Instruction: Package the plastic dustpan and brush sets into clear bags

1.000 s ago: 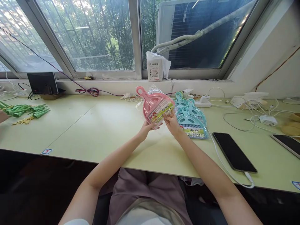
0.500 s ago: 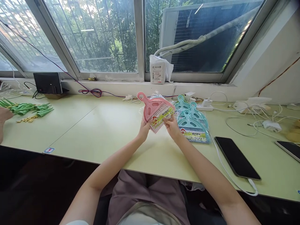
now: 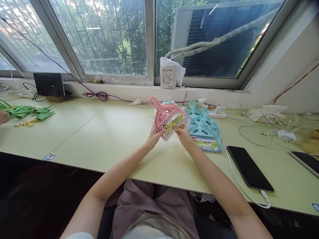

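Observation:
A pink dustpan and brush set [image 3: 167,114] in clear wrap, with a yellow-green label, is held tilted above the table between both hands. My left hand [image 3: 155,135] grips its lower left edge, thumb across the front. At the lower right edge, my right hand [image 3: 183,132] pinches the wrap near the label. The fingers behind the set are hidden. Just right of it lie several turquoise and green wrapped sets [image 3: 203,127], overlapping one another, close behind my right hand.
A black phone [image 3: 250,168] on a white cable lies to the right, with tangled cables and plugs [image 3: 286,135] beyond. At far left, another person's hand [image 3: 3,117] is beside green stalk-like pieces [image 3: 30,111]. A tablet [image 3: 49,85] stands near the sill; a wrapped box [image 3: 169,74] sits on it.
The view has shifted slightly. The pink set stays in both hands and has turned a little. The other person's hand at far left has moved partly out of view.

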The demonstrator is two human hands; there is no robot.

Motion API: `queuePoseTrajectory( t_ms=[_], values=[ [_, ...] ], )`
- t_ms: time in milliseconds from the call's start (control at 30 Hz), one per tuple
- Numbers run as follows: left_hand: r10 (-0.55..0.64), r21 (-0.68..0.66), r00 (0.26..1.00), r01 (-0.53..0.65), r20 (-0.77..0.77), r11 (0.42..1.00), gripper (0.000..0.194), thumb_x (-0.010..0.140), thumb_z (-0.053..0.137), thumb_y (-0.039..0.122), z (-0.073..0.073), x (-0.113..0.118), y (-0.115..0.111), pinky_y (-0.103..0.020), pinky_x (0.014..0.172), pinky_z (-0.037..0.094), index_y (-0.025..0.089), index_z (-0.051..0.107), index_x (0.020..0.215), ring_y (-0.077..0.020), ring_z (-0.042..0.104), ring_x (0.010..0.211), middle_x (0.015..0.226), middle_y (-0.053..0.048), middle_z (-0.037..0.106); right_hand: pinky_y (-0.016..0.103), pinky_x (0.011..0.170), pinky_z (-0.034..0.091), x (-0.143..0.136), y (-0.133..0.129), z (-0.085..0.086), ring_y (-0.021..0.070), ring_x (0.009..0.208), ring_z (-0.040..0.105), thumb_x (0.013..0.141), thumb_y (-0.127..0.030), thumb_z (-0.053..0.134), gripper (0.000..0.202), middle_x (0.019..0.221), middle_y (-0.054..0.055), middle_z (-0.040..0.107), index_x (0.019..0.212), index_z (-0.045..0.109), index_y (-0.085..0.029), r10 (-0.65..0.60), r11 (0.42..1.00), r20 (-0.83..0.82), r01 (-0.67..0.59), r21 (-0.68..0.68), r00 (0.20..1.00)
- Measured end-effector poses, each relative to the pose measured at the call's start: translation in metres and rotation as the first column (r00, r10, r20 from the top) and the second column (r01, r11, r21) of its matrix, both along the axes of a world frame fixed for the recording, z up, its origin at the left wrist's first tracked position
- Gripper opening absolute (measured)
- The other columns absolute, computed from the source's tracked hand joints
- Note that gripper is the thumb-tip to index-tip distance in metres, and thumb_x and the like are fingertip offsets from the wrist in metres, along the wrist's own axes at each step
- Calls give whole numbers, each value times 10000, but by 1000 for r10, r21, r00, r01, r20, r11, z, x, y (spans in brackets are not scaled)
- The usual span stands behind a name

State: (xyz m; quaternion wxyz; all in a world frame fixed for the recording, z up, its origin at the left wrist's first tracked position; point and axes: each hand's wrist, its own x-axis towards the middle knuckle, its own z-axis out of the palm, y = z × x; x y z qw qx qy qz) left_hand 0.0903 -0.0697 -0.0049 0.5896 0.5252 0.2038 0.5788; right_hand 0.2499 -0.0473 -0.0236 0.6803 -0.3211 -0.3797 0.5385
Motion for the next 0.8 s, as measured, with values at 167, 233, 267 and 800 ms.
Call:
queuePoseTrajectory(
  t_ms=[167,233,267,800],
  values=[
    [-9,-1,1000,9,-13,1000,837,675,822,278,1,0,-2,-484,1074,419,234,424,1410,-317,520,1284,1341,-107,605,332,925,573,1,1,-3,169,1046,667,551,-230,844,509,1011,-40,713,985,585,-290,-4,1000,-10,4,-8,1000],
    [9,-17,1000,-9,-13,1000,827,664,825,279,-2,1,-1,-489,1063,428,229,438,1394,-320,532,1271,1313,-107,623,327,926,571,0,1,-4,168,1049,666,556,-234,842,510,1013,-39,714,991,583,-290,-10,1000,-14,9,-8,1000],
    [26,-30,999,-26,-19,999,819,659,827,281,-4,2,0,-490,1058,432,224,448,1382,-322,536,1266,1305,-109,628,327,924,571,0,1,-5,170,1057,664,558,-235,840,507,1009,-38,715,990,580,-290,-13,1000,-18,13,-9,1000],
    [142,-201,970,-182,-196,963,684,635,804,348,-15,7,-7,-342,734,557,221,534,1252,-293,632,1085,1201,-90,676,382,917,580,4,7,-4,209,984,688,465,-243,898,542,899,-23,733,900,576,-261,14,997,-45,-18,-75,999]
  ],
)
